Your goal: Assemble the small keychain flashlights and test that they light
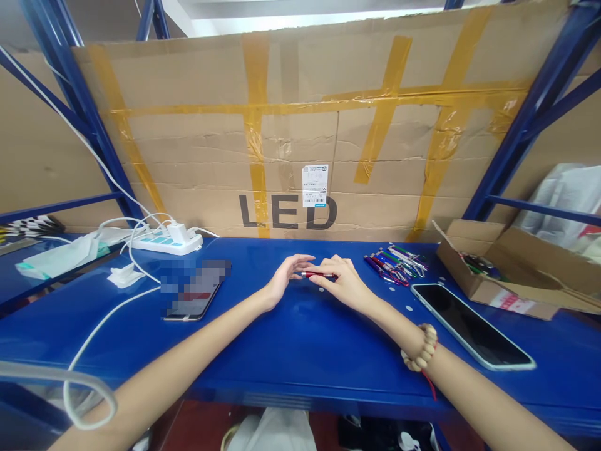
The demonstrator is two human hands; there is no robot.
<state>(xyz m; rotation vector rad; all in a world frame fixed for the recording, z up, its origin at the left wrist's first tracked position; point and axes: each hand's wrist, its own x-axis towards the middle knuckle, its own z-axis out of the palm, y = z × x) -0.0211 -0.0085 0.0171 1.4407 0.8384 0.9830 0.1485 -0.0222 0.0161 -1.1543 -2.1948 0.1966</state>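
Note:
Over the middle of the blue table (300, 351), my right hand (342, 280) pinches a small, shiny red pen-like tube (313, 274) that lies level between thumb and fingers. Its right end is hidden by the fingers. My left hand (285, 279) is open, fingers stretched toward the tube's left end; whether the thumb touches it I cannot tell. To the right of my right hand lies a pile of similar slim metallic tubes (397, 262) in red, blue, green, purple and silver, with small clips at their near ends.
On the right are a phone with a pale case (474, 326) and an open cardboard box (509, 257) with items inside. A blurred phone (200, 294), a white power strip (164, 241) and cables occupy the left. Taped cardboard (201, 150) stands behind.

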